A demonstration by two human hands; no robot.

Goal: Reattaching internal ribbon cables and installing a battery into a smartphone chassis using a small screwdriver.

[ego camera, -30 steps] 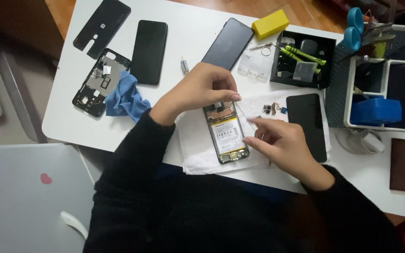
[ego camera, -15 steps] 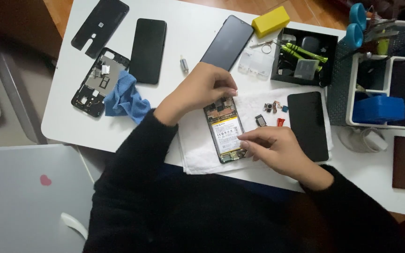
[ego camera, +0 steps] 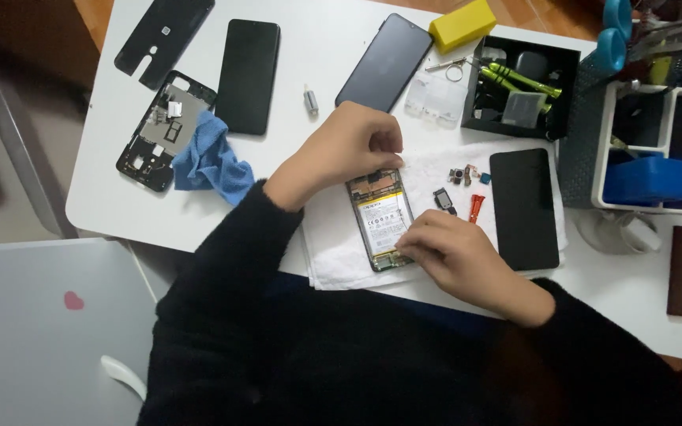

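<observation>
At frame centre, opened phone (ego camera: 381, 219) (long axis near-vertical) on white cloth (ego camera: 333, 252); left hand (ego camera: 349, 146) pinches its top, right hand (ego camera: 455, 256) its bottom; small parts (ego camera: 463, 175) lie right.

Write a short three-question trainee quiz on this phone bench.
1. True or false: the opened phone lies on a white cloth.
2. Which hand touches the phone's lower end: A left hand, B right hand?
3. Fill in: the blue cloth lies against the stripped phone frame on its ___ side in the picture.

Key: 1 true; 2 B; 3 right.
</observation>
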